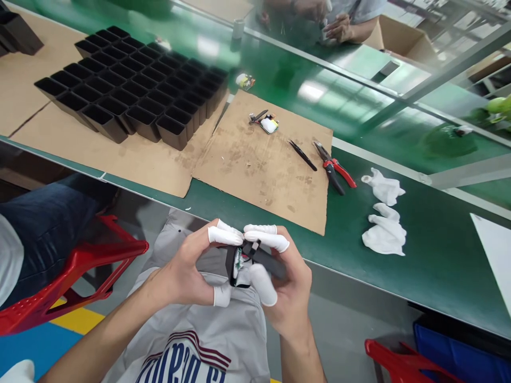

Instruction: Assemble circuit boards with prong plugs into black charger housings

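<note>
Both hands are held close together over my lap, in front of the green table edge (359, 276). My left hand (191, 268) and my right hand (285, 282) wear white finger cots and pinch a small black box-shaped part (259, 259) between them. A bit of white and green shows at the part's open end, between the thumbs. Left fingertips press on the part's left end, and my right hand wraps under its right side.
On the table lie brown cardboard sheets (263, 159), a block of several black cases (136, 90), black tweezers (302, 155), red-handled pliers (334, 167), a small white part (268, 124) and white gloves (384, 213). Another person's hands (337, 26) work across the table. Red stools (80, 271) stand beside me.
</note>
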Demonstrator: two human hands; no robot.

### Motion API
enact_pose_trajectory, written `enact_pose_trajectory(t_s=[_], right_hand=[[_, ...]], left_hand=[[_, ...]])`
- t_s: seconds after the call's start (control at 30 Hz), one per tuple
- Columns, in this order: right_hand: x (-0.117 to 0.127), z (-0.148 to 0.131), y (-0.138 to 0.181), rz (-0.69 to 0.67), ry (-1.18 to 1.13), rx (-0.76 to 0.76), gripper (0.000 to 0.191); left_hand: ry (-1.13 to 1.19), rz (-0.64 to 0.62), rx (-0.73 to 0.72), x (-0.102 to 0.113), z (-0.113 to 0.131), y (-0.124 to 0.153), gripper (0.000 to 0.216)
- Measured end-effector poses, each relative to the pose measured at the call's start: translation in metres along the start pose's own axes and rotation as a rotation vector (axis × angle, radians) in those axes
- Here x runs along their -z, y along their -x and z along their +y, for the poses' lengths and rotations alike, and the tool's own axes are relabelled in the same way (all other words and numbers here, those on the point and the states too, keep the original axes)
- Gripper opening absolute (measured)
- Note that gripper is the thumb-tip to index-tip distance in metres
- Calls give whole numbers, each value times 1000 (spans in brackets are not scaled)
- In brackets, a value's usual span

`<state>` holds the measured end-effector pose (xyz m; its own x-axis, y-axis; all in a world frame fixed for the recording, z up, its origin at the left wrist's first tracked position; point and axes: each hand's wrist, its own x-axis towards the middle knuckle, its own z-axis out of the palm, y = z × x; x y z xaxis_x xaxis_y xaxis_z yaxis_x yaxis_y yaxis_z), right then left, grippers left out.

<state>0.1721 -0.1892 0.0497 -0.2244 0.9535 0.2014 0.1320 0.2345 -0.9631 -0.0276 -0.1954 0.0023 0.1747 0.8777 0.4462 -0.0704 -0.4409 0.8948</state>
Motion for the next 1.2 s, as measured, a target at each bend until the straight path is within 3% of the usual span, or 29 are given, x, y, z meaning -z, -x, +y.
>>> enact_pose_trajectory(t_s=[0.07, 0.17, 0.37, 0.47, 0.6, 0.73, 0.83, 0.97, 1.1, 1.2], right_hand=[[-6, 0, -1, 40, -68, -48, 21], [-10, -1, -5, 72, -122, -71, 26], [5, -3, -28, 97, -66, 64, 35], [24, 0, -58, 82, -6, 198, 34], [56, 18, -118, 122, 158, 406, 36], [77, 47, -165, 307, 276, 469, 49], [82, 64, -173, 461, 341, 485, 41], [81, 70, -164, 475, 435, 581, 25], [74, 67, -161, 432, 491, 658, 43], [71, 68, -162, 424, 518, 684, 45]], left_hand=[[10, 3, 11, -2, -1, 0, 74], [36, 24, 19, -4, -2, -3, 73], [-15, 22, -78, -2, 0, -35, 64], [-70, -6, -159, 2, -6, -70, 65], [-108, -25, -246, 4, -28, -136, 70], [-115, -61, -210, 3, -61, -206, 70], [-116, -11, -246, -2, -85, -240, 65], [-139, 71, -282, -8, -107, -246, 67], [-156, 40, -323, -8, -114, -229, 73], [-173, 5, -357, -6, -116, -222, 73]])
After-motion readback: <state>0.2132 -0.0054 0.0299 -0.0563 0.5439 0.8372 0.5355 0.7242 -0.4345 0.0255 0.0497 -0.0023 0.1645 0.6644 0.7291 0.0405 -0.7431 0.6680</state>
